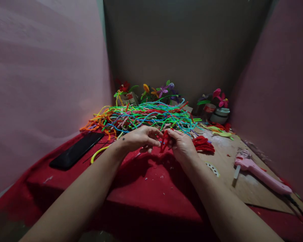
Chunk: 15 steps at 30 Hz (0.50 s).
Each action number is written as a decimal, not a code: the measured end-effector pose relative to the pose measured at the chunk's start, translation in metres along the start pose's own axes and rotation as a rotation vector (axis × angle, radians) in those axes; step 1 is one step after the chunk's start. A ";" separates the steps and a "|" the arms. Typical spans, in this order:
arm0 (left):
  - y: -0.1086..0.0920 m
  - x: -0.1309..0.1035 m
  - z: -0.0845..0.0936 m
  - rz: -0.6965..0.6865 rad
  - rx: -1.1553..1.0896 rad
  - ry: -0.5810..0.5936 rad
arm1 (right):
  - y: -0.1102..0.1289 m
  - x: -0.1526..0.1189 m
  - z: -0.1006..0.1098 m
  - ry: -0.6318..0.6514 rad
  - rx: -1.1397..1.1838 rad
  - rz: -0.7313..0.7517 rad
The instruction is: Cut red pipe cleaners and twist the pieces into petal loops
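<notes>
Above the red cloth, my right hand (181, 144) pinches a bent piece of red fuzzy pipe cleaner (164, 140) between thumb and fingers. Close against its left side is my left hand (143, 137), fingers loosely curled with a gap between thumb and forefinger. Whether its fingertips touch the red piece is hard to make out. A bundle of red pipe cleaners (204, 144) lies just right of my right hand. Behind both hands spreads a big heap of many-coloured pipe cleaners (151, 116).
A black phone (77, 150) lies on the red-covered table (151, 188) at left. To the right, a pink glue gun (262, 174) with a cord rests on a cardboard sheet (224, 151). Pipe-cleaner flowers (164, 90) and a pale jar (220, 115) stand at the back, between pink walls.
</notes>
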<state>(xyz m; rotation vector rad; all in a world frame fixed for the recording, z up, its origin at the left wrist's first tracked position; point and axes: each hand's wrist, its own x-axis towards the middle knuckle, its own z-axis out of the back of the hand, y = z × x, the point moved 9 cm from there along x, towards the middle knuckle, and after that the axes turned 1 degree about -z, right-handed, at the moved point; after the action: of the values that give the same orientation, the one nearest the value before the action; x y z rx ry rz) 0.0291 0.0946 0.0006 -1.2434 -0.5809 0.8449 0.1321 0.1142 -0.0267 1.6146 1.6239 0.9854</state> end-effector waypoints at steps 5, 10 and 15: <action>0.003 0.006 -0.012 -0.021 -0.379 0.057 | -0.001 -0.002 -0.007 0.072 -0.019 -0.001; 0.008 0.010 -0.001 -0.028 -0.346 -0.107 | -0.003 -0.003 -0.003 0.024 0.022 -0.032; 0.006 0.008 0.001 -0.009 -0.243 -0.121 | -0.003 -0.002 -0.002 0.015 0.030 -0.020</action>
<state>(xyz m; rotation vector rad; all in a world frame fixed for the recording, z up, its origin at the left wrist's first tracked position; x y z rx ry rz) 0.0314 0.1018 -0.0058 -1.4145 -0.8042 0.8650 0.1291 0.1118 -0.0280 1.6120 1.6689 0.9693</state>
